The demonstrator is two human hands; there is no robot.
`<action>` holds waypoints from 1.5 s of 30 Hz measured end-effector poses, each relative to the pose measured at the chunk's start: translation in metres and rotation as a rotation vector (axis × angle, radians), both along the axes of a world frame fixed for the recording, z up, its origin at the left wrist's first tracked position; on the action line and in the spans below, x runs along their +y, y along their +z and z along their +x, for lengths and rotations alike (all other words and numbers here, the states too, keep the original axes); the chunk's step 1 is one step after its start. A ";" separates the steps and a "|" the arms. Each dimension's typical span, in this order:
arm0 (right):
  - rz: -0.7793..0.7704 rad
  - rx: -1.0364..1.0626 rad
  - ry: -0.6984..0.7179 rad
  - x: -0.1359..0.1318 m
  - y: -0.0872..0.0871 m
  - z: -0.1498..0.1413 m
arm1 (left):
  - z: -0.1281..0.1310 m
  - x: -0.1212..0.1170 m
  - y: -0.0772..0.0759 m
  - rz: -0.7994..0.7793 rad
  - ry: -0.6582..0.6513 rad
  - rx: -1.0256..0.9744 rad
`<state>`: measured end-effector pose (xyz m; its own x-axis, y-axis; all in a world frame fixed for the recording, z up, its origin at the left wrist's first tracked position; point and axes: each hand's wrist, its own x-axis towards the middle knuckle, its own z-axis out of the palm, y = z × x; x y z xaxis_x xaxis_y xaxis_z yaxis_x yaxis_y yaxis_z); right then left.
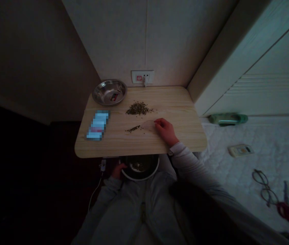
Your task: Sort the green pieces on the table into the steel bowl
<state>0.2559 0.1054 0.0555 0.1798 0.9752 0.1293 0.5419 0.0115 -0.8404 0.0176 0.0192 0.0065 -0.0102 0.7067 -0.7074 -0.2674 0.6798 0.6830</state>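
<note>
Surface (118, 146), pale wood-grain; flake pile (138, 109), dark green-brown; thin piece (148, 125), translucent whitish. Held bowl (151, 170), dark inside, white-rimmed. Steel bowl (100, 94), silver, with black-and-red label (114, 97).

Coarse pixels veil the rectangular blue-lit screen (97, 125). The pale wooden desk (185, 136) covers the far side of the round, dark, white-rimmed bowl (141, 176). Markings on the white rectangular device (240, 150) are too small to read.

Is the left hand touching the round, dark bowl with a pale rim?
Touching: the head view shows the left hand gripping the bowl, its fingers lapping over the pale rim.
</note>
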 end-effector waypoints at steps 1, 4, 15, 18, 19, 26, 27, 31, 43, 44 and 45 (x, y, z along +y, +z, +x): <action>0.003 0.000 0.002 -0.002 0.000 0.000 | 0.000 0.000 -0.002 0.001 0.012 0.010; 0.016 0.010 0.002 -0.006 0.000 -0.002 | 0.000 -0.001 -0.005 -0.003 0.019 0.040; 0.007 0.038 -0.011 -0.009 0.003 -0.002 | 0.001 0.002 0.012 -0.007 -0.045 0.009; 0.013 0.030 -0.026 -0.010 0.004 -0.002 | 0.001 0.000 0.010 -0.013 -0.020 -0.024; 0.018 0.027 -0.027 -0.010 0.004 -0.002 | 0.001 0.000 0.009 -0.009 -0.014 -0.031; 0.037 0.020 0.033 -0.010 0.005 -0.001 | -0.001 -0.001 0.003 -0.011 -0.041 0.016; 0.036 0.021 0.034 -0.010 0.005 0.000 | -0.001 -0.001 0.002 -0.029 -0.039 0.018; 0.035 0.020 0.026 -0.010 0.003 0.000 | 0.000 -0.001 -0.002 -0.040 -0.018 -0.010; 0.024 -0.037 0.084 -0.018 0.003 -0.001 | 0.002 -0.001 0.005 -0.061 -0.011 -0.022; 0.022 -0.037 0.106 -0.019 0.003 -0.001 | 0.003 -0.002 0.005 -0.057 -0.008 -0.015; 0.019 -0.033 0.125 -0.019 0.003 -0.001 | 0.003 -0.002 0.005 -0.048 -0.004 -0.013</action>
